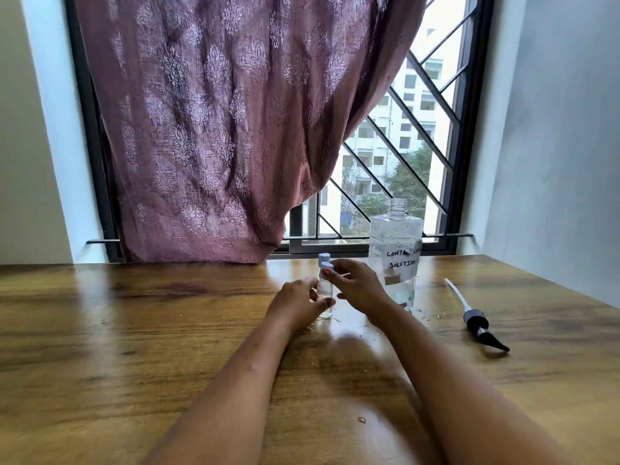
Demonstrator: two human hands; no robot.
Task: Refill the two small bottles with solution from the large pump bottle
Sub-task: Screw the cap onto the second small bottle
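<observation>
Hands meet near the wooden table's (134,330) far edge: left hand (297,305) pinches the light, slippery small clear plastic bottle (324,292) low, right hand (360,285) pinches its pale blue cap (326,265)

On the table (134,330), small bottles (324,290) stand left of the large bottle (396,253); pump (476,320) lies right.

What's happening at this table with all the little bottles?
A person is working at a wooden table. The left hand steadies a small clear bottle while the right hand has its fingers at the pale blue cap. A second capped bottle seems to stand just behind. The large solution bottle stands open, its pump lying to the right.
</observation>
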